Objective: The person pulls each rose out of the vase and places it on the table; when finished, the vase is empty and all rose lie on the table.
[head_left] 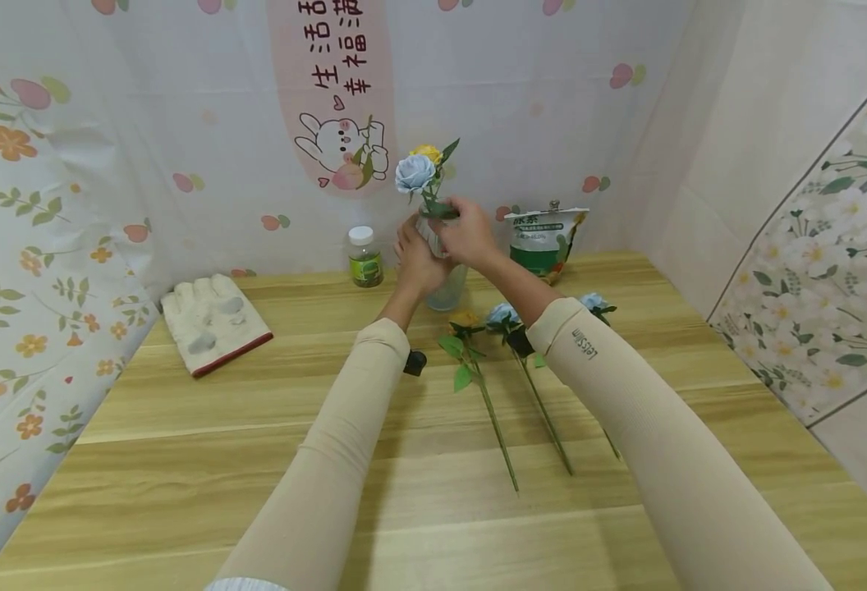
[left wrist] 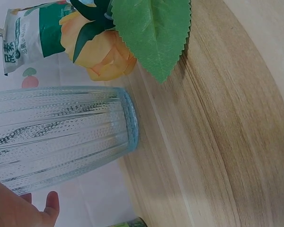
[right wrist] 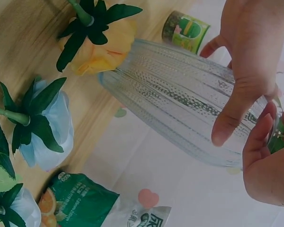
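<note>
Beige sleeves (head_left: 323, 460) reach over the table (head_left: 182, 460) toward its back. The left hand (head_left: 420, 258) curls round the clear ribbed vase (right wrist: 180, 104), presumably steadying it; the right hand (head_left: 470, 234) bends its fingers at the rim, though whether they pinch vase or stem I cannot tell. One blue rose (head_left: 415, 173) and one yellow rose (head_left: 428, 153) top the vase; three more roses (head_left: 503, 314) lie stems toward the person, likely for easy reach.

The wood-grained table (head_left: 219, 460) bears glove (head_left: 215, 322), jar (head_left: 364, 261), vase (head_left: 447, 291), pouch (head_left: 540, 244), three flowers (head_left: 503, 313).
</note>
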Available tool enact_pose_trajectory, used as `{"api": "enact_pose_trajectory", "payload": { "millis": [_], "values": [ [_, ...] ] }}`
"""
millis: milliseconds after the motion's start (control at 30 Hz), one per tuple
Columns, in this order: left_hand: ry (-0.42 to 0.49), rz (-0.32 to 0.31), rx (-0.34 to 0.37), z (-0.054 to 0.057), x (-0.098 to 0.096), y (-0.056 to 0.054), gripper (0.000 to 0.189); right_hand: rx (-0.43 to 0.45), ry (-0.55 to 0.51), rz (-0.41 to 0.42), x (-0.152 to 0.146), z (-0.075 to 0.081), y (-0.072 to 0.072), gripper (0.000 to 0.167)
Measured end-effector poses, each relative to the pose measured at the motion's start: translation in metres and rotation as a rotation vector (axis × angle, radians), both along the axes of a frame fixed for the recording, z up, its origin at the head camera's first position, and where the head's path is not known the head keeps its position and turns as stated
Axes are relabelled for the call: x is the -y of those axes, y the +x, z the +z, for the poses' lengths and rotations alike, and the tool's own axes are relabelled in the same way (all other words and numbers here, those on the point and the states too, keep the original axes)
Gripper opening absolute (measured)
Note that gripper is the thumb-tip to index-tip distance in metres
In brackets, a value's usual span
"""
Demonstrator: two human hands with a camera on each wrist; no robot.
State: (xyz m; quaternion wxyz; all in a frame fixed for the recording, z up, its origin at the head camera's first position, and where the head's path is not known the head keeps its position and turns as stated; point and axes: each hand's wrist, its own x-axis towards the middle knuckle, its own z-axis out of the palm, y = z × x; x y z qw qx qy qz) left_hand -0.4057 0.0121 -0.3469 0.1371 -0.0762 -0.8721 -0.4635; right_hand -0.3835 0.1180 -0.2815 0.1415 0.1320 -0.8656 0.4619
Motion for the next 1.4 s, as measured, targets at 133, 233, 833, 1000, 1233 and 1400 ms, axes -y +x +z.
{"api": "enact_pose_trajectory", "payload": {
  "millis": [133, 233, 833, 1000, 1233, 1400],
  "values": [
    [-0.010, 0.000, -0.002, 0.000, 0.000, 0.002, 0.100, -0.018, 0.049, 0.001, -0.002, 0.001, -0.002, 0.032],
    [-0.027, -0.003, 0.002, 0.000, -0.001, 0.002, 0.102, -0.031, 0.091, -0.006, -0.005, 0.003, -0.003, 0.033],
    [-0.057, -0.027, -0.062, 0.000, 0.000, -0.001, 0.099, -0.203, 0.364, 0.032, -0.014, 0.016, -0.004, 0.037],
    [-0.070, -0.014, -0.040, 0.000, 0.001, -0.001, 0.101, -0.120, 0.389, 0.063, -0.016, 0.021, -0.007, 0.044],
    [-0.058, -0.011, -0.027, 0.000, 0.002, -0.002, 0.102, -0.050, 0.421, 0.118, -0.018, 0.025, -0.006, 0.042],
    [-0.064, -0.010, -0.035, -0.001, 0.002, -0.002, 0.104, -0.068, 0.418, 0.098, -0.020, 0.023, -0.006, 0.040]
  ]
}}
